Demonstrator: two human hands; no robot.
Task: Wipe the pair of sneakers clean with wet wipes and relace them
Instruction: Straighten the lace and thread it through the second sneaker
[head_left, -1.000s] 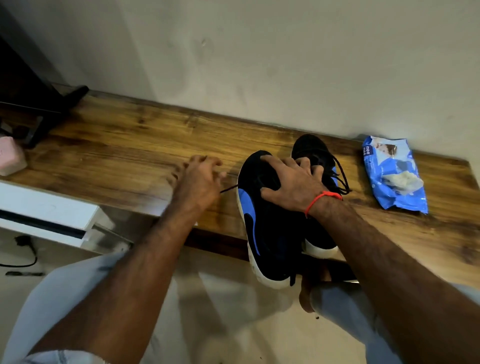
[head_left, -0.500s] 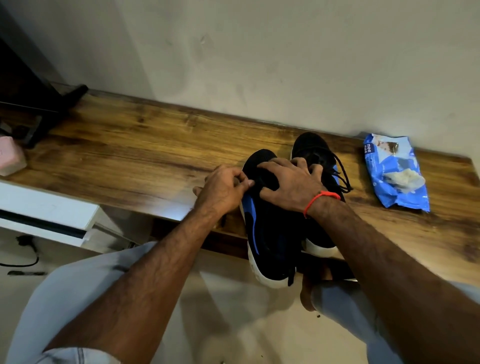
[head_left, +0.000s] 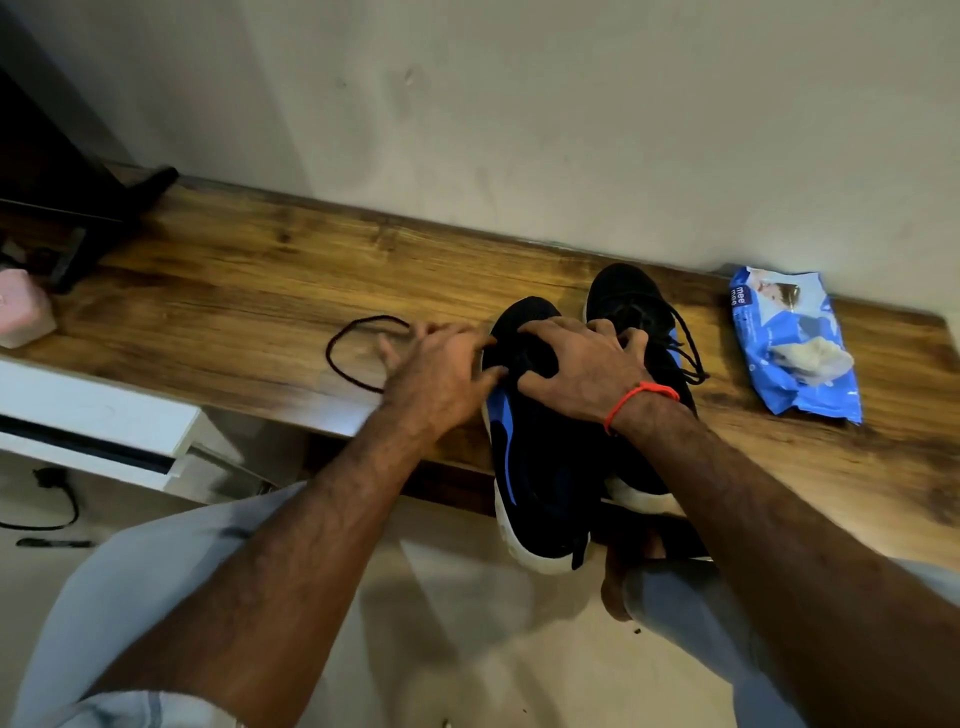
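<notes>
Two black sneakers with blue sides and white soles lie side by side on the wooden bench, heels hanging over its front edge. My right hand sits on the left sneaker, its curled fingers gripping the upper near the eyelets. The right sneaker is still laced, with loose ends trailing right. A loose black lace lies in a loop on the bench left of the shoes. Over that lace's near end hovers my blurred left hand, fingers spread and thumb by the left sneaker's toe. A blue wet wipes pack lies to the right.
A wall runs close behind the bench. A black stand and a pink object sit at the far left. Below them is a white unit, with a cable on the floor. My knees are under the bench's front edge.
My left hand went to the left sneaker's eyelets, then swung left again; a loop of black lace now lies on the bench. The right hand stayed on the sneaker.
</notes>
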